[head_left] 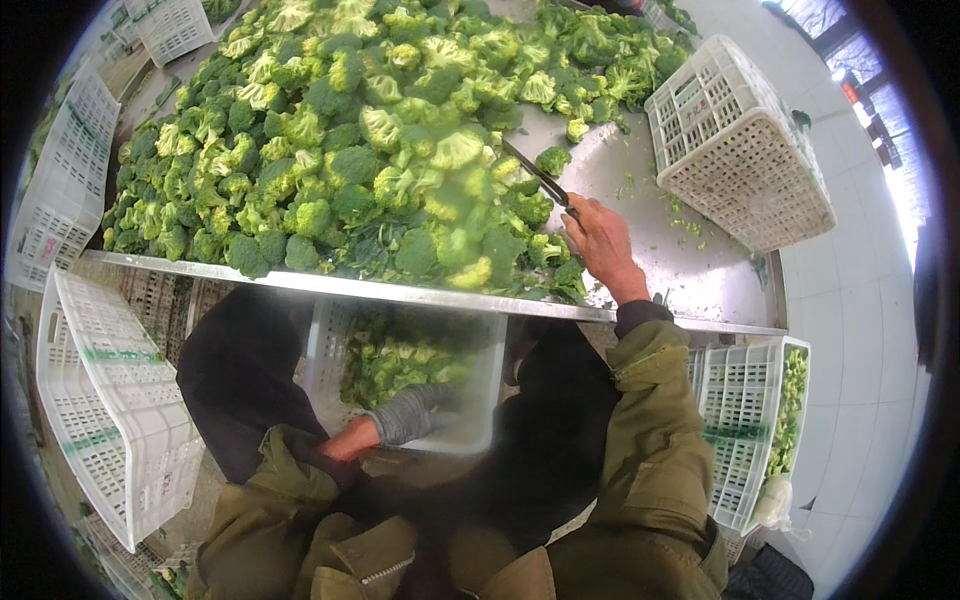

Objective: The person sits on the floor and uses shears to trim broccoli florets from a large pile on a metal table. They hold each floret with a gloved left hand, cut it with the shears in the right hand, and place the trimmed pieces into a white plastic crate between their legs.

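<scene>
A big heap of green broccoli heads (360, 140) covers a steel table (650, 260). My right hand (603, 243) rests on the table at the heap's right edge and grips a dark knife (538, 172), its blade pointing up-left into the broccoli. Below the table edge, my left hand (412, 412), in a grey glove, reaches into a white plastic crate (478, 400) holding cut broccoli florets (395, 362). The glove is blurred, and whether it holds anything does not show.
An upturned white lattice crate (735, 140) lies on the table's right end. More white crates stand at the left (105, 400), the far left (62, 185) and the top left (175, 25). A crate at the lower right (748, 430) holds green trimmings.
</scene>
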